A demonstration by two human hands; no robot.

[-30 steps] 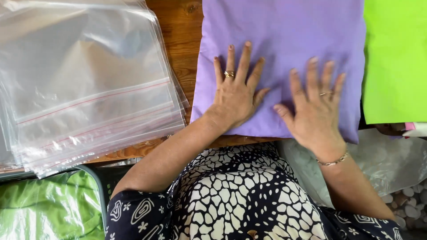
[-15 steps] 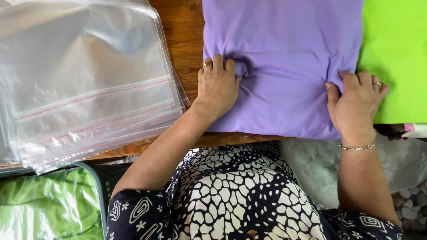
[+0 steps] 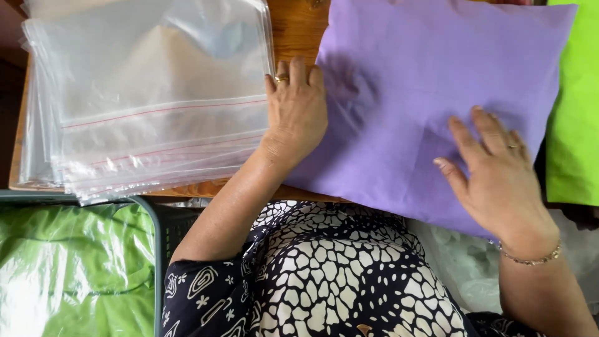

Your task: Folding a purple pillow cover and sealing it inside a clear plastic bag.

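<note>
Two hands on the purple folded cloth (image 3: 430,106), head view only. Your left hand (image 3: 298,112) sits at the cloth's left edge, fingers together and curled over that edge, ring showing. Your right hand (image 3: 493,175) lies flat on the lower right part of the cloth, fingers slightly spread, not pinching anything. Cloth lies on the wooden counter (image 3: 293,25), its near edge hanging past the counter edge. Stack of clear zip bags (image 3: 143,100) just left of your left hand. Green cloth (image 3: 574,125) right of the purple one. Bagged green fabric (image 3: 68,268) in a bin lower left.
</note>
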